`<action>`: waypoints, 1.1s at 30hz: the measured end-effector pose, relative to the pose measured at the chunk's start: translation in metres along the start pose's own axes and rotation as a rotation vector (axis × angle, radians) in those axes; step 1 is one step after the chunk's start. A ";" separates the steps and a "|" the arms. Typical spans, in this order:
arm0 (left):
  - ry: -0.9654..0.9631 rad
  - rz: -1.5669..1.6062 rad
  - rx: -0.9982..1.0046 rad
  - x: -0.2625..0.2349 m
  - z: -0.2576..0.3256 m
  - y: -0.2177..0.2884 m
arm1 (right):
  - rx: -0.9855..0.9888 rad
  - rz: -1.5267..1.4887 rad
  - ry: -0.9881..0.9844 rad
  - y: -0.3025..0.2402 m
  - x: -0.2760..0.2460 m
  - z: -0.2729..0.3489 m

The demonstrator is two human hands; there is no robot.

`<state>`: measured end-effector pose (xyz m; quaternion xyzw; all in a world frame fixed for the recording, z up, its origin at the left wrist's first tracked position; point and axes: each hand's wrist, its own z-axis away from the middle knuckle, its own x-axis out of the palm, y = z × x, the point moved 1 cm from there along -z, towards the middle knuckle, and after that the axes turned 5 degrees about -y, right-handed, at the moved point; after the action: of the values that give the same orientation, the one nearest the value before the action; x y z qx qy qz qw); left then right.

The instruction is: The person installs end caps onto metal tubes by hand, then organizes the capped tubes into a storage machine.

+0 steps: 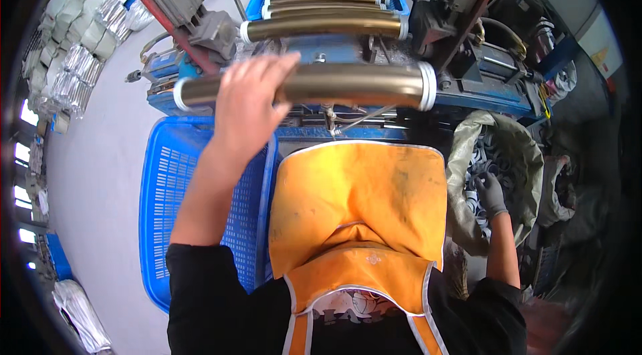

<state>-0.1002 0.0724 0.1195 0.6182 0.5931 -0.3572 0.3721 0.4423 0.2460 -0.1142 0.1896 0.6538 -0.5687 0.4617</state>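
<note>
My bare left hand (249, 97) is wrapped over the left part of a bronze-coloured metal tube (354, 84), its fingers slightly blurred. The tube lies crosswise above my lap, with a white ring (428, 86) at its right end and another at its left end. On my right, my gloved right hand (491, 194) reaches into an open sack (531, 174) full of grey and white rings (491, 154). Its fingers are curled down among the rings, and what they hold is hidden.
A blue machine bench (495, 97) with clamps and cylinders on both sides stands ahead. Behind it, a blue crate (400, 4) holds several similar tubes; another tube (324, 26) lies before it. An empty-looking blue basket (155, 214) sits left of my orange apron (361, 188). Wrapped bundles (77, 74) are stacked far left.
</note>
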 end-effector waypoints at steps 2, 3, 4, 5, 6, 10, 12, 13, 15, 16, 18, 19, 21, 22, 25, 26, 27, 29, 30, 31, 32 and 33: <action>0.055 -0.037 0.007 0.000 -0.021 -0.012 | 0.126 0.095 -0.106 0.012 0.002 0.003; 0.073 -0.033 0.007 0.003 -0.031 -0.018 | 0.126 0.035 -0.101 0.022 0.004 0.004; 0.070 -0.034 0.001 0.006 -0.040 -0.023 | 0.121 -0.029 -0.099 0.027 0.007 0.003; 0.079 -0.053 -0.007 0.011 -0.050 -0.027 | 0.120 -0.028 -0.104 0.031 0.009 0.003; 0.089 -0.070 -0.017 0.017 -0.058 -0.033 | 0.078 0.045 -0.107 0.032 0.011 0.002; -0.070 0.009 -0.035 0.060 -0.085 -0.054 | 0.043 0.039 -0.153 0.033 0.012 0.000; -0.180 -0.010 -0.067 0.084 -0.098 -0.052 | 0.058 0.032 -0.157 0.031 0.011 0.001; -0.214 -0.013 -0.088 0.097 -0.103 -0.052 | 0.052 0.033 -0.158 0.032 0.012 0.002; -0.245 -0.012 -0.109 0.124 -0.108 -0.055 | -0.004 0.008 -0.168 0.037 0.013 0.003; -0.251 -0.016 -0.126 0.135 -0.109 -0.057 | -0.004 0.011 -0.168 0.035 0.012 0.004; -0.257 -0.017 -0.143 0.153 -0.111 -0.060 | 0.033 0.024 -0.138 0.031 0.013 0.006; -0.271 -0.027 -0.162 0.161 -0.111 -0.063 | 0.070 0.032 -0.157 0.030 0.011 0.007; -0.233 -0.050 -0.182 0.174 -0.110 -0.067 | 0.094 0.060 -0.176 0.023 0.007 0.006; -0.234 -0.049 -0.184 0.181 -0.109 -0.070 | 0.116 0.085 -0.194 0.021 0.006 0.006; -0.221 -0.106 -0.239 0.198 -0.108 -0.078 | -0.017 0.005 -0.157 0.021 0.008 0.005; -0.167 -0.126 -0.232 0.203 -0.108 -0.078 | -0.018 0.005 -0.158 0.021 0.007 0.005; -0.113 -0.147 -0.225 0.207 -0.107 -0.078 | -0.006 -0.003 -0.174 0.015 0.006 0.003; -0.093 -0.175 -0.223 0.214 -0.103 -0.079 | 0.002 -0.012 -0.189 0.013 0.007 0.000; -0.073 -0.194 -0.217 0.215 -0.103 -0.076 | -0.016 0.044 -0.179 0.013 0.006 -0.001; -0.105 -0.195 -0.224 0.215 -0.103 -0.072 | -0.034 0.102 -0.168 0.012 0.005 -0.001; -0.099 -0.192 -0.224 0.215 -0.103 -0.068 | -0.034 0.107 -0.162 0.011 0.003 0.000; -0.094 -0.197 -0.224 0.216 -0.100 -0.068 | -0.024 0.070 -0.101 -0.008 0.001 -0.003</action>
<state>-0.1589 0.2635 -0.0268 0.4942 0.6689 -0.3522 0.4293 0.4342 0.2460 -0.1110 0.1777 0.6292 -0.5534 0.5160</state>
